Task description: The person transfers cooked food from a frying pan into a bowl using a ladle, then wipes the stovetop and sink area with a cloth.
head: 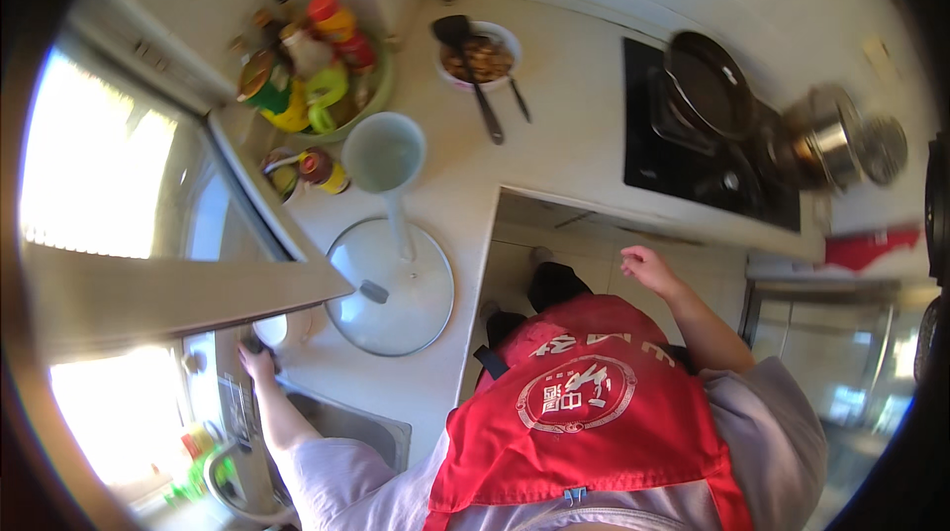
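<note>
My left hand (257, 362) reaches past the sink (364, 423) to the window-side counter. Its fingers are on a small dark object (257, 345), blurred and partly hidden by the hand. Beside it stands a white cup or bowl (272, 329). My right hand (651, 270) hangs over the floor to the right of my red apron (579, 412), loosely curled, with nothing visible in it. On the counter before me lies a glass pot lid (415, 316). A pale long-handled water ladle (384, 152) extends its handle over that lid.
An open window frame (193, 290) juts over the left counter. Farther back are a basin of seasoning bottles (390, 78), a bowl of brown food pieces (482, 60) with a black spatula (479, 100) across it, and a frying pan (709, 85) on the black cooktop (642, 152).
</note>
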A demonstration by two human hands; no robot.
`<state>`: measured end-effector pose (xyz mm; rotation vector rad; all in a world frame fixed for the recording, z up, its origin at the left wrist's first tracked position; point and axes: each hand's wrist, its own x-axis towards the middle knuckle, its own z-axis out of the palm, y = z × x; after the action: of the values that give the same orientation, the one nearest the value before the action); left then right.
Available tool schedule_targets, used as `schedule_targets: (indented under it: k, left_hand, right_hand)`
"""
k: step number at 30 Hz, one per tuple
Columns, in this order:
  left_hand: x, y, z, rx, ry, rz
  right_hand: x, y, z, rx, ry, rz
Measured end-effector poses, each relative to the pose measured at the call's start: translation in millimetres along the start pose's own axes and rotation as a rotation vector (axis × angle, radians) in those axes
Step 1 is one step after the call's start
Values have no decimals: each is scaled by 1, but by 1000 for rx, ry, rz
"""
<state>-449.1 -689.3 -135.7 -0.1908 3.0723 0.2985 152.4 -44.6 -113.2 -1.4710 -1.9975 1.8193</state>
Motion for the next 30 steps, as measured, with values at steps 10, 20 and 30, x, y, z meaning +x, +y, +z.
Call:
schedule_targets:
  k: [10,20,30]
  left_hand:
    - [-92,49,14,292,-32,16]
    - [-383,202,-34,-911,-279,155]
    - [-563,523,0,-1276,-1348,117]
  right_hand:
    - [-37,41,26,45,-29,73]
    - [-68,-30,24,-150,-331,-363]
    - [-44,-75,-43,39,104,-621]
